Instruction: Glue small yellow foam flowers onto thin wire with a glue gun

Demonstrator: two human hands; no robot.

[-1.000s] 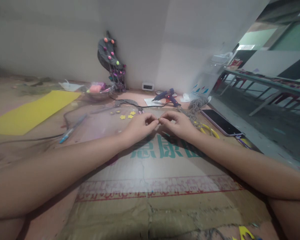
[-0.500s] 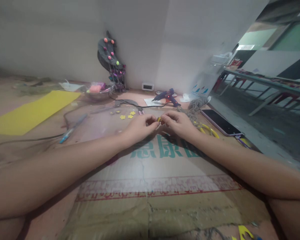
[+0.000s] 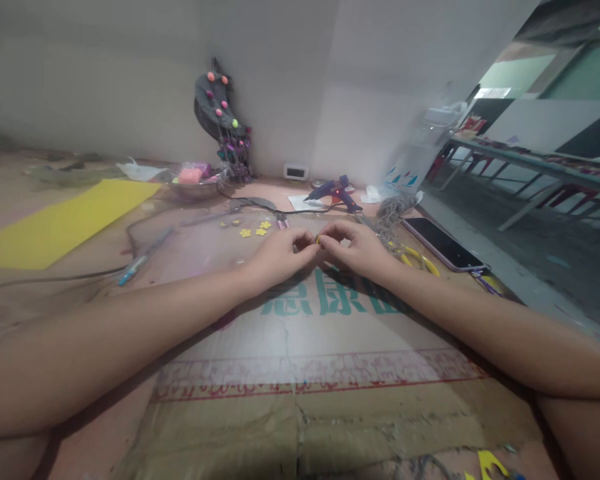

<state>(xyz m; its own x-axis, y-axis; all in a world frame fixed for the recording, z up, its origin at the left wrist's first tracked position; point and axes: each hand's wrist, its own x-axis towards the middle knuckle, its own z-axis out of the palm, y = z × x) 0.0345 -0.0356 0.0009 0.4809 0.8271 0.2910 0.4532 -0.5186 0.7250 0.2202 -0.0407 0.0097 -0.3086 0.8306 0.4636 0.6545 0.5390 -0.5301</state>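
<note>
At the center of the frame, just above green printed characters (image 3: 337, 295), a small yellow piece (image 3: 319, 240) pinched between the fingertips of the left hand (image 3: 284, 255) and the right hand (image 3: 359, 250), with thumb and fingers of each drawn close together. Mostly covered by fingers; visible only as a narrow sliver, long axis near upright in the frame, pointing direction impossible to tell. Beneath, printed cardboard (image 3: 260, 343) on a pinkish counter (image 3: 97, 433). Left of center, yellow flower shapes (image 3: 245, 233) lying flat. At upper middle, a dark blue glue gun (image 3: 333, 190), nozzle toward the left. At right, a phone (image 3: 443, 244) slanting down to the right. At left, a yellow sheet (image 3: 70, 223).
</note>
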